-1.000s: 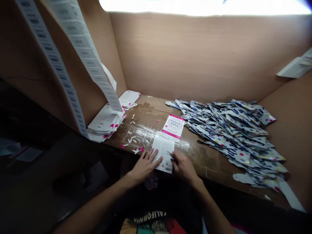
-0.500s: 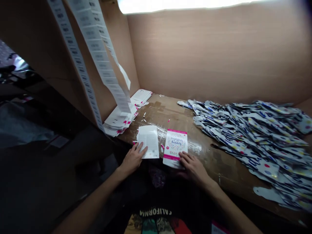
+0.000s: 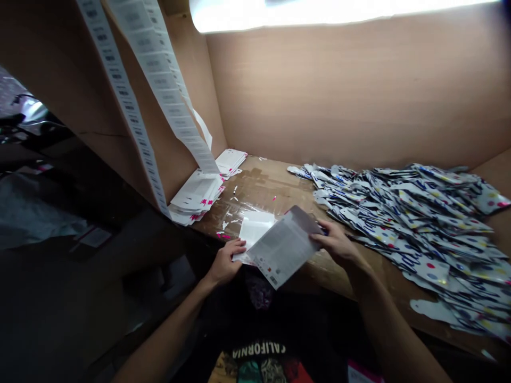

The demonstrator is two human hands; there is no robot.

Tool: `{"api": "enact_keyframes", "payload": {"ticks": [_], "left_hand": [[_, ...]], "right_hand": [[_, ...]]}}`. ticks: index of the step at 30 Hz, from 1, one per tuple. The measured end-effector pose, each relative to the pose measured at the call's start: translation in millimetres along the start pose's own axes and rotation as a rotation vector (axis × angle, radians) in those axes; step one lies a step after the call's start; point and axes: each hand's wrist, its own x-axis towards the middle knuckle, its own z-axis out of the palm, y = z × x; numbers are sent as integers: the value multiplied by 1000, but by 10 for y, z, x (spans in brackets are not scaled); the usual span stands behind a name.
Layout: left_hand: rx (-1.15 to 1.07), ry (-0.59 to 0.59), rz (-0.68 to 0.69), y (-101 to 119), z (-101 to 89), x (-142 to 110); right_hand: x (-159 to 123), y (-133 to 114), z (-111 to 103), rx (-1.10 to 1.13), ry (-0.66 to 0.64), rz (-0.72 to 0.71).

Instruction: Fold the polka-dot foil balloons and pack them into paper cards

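My right hand (image 3: 337,246) grips a white printed card (image 3: 284,246) by its far edge and holds it lifted and tilted above the table's front edge, its plain text side toward me. My left hand (image 3: 224,263) rests with curled fingers on the near edge of another white card (image 3: 253,231) lying flat on the taped wooden table (image 3: 275,189). The lifted card partly covers the flat one.
A big heap of dotted foil packets (image 3: 415,218) fills the table's right half. Stacks of white cards (image 3: 196,197) sit at the left wall, more at the back corner (image 3: 230,160). Two label strips (image 3: 159,69) hang down on the left. Cardboard walls enclose the table.
My right hand has picked up the pink-printed card and turned it over, so its white back faces me. My left hand stays on the other card, which has shifted slightly right.
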Motion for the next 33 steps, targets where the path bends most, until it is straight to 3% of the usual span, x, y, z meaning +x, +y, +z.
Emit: {"api": "enact_keyframes", "payload": {"ticks": [3,7,8,10,12,14,16,18,21,24,29,33], "left_hand": [[-260,98,-191,2,68,71],[-286,350,-400,101,57,252],[-324,333,-438,136,38,291],[-502,179,-480,213,-9,340],[-666,82,-428,297,-44,345],[-711,144,-302,391,-50,323],[-691,202,-189,494,-28,308],[-650,176,-119,599,7,323],[-534,155,-77,732,60,418],[-505,214,-41,805,107,562],[-577,314,62,812,157,763],[-608,259,5,808,108,820]], "right_hand": [[524,217,362,-129,-109,16],[983,364,781,-372,-90,-41],[1039,374,838,-421,-74,-58],[1073,387,890,-469,18,-95],[1017,395,881,-414,208,-121],[896,379,850,-227,310,-114],[747,310,832,12,201,-98],[615,185,843,124,80,-147],[517,-12,881,28,123,-318],[521,-71,903,-43,172,-397],[540,57,937,-27,207,-374],[476,41,943,-9,188,-295]]}}
